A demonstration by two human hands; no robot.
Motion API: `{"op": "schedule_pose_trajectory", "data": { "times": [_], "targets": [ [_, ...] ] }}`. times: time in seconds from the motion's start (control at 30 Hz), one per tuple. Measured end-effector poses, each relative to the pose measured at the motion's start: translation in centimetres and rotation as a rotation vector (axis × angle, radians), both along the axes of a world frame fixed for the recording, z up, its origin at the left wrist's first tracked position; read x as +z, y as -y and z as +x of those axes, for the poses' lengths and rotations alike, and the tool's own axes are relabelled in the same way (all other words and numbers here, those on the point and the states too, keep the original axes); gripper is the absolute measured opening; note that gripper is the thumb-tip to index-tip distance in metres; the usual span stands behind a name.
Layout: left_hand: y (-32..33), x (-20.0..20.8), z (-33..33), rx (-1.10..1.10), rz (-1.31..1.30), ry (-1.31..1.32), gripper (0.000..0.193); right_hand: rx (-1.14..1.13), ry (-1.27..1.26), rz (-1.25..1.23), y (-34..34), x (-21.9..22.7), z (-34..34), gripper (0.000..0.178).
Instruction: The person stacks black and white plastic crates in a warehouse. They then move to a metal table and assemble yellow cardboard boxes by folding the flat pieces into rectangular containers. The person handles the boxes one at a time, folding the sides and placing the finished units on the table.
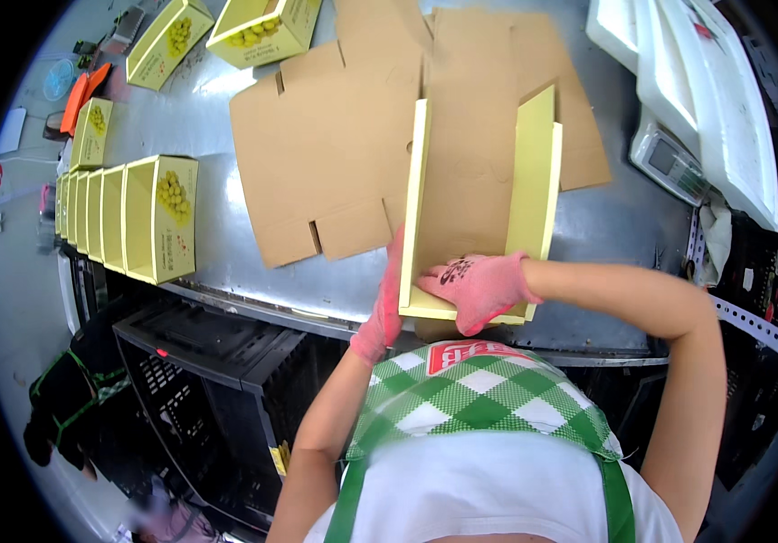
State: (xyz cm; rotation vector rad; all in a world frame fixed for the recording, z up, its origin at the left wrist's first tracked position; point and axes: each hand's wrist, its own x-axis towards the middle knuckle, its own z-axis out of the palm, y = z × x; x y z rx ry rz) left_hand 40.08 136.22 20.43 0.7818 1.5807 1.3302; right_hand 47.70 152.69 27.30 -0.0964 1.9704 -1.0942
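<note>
A partly folded cardboard box (534, 181), brown inside with pale yellow walls and flaps, stands at the near edge of the metal table. My left hand (386, 308), in a pink glove, lies against the outside of its left wall; its fingertips are partly hidden by that wall. My right hand (479, 285), in a pink glove with dark print, reaches over the near wall into the box's near left corner. Its fingers point left, with part of the hand over the near edge, gripping the cardboard there. Flat brown cardboard blanks (326, 154) lie left of and beyond the box.
A row of folded yellow boxes with grape pictures (172, 217) stands on the left of the metal table (298, 290). More such boxes (267, 36) sit farther back. White foam trays (678, 72) and a grey scale (669, 163) are at right. Black crates (217, 362) stand below the table's front edge.
</note>
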Motion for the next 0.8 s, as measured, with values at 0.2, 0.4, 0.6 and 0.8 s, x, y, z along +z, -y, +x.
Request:
{"op": "schedule_pose_trajectory", "data": {
  "times": [0.2, 0.4, 0.6, 0.8],
  "targets": [
    [0.0, 3.7, -0.9, 0.13, 0.161, -0.572, 0.061, -0.411, -0.628, 0.202, -0.1, 3.7, 6.4, 0.054],
    [-3.4, 9.6, 1.0, -0.583, -0.002, -1.031, 0.051, -1.672, -0.588, -0.178, 0.3, -3.0, 10.8, 0.059],
    [-5.9, 7.1, 1.9, -1.045, -0.396, -1.062, 0.034, -1.438, -0.672, -0.087, 3.1, -8.5, 10.7, 0.057],
    [-6.3, 6.9, 1.3, -1.103, -0.321, -0.964, 0.036, -1.524, -0.66, -0.371, 2.9, -9.4, 8.2, 0.051]
  ]
}}
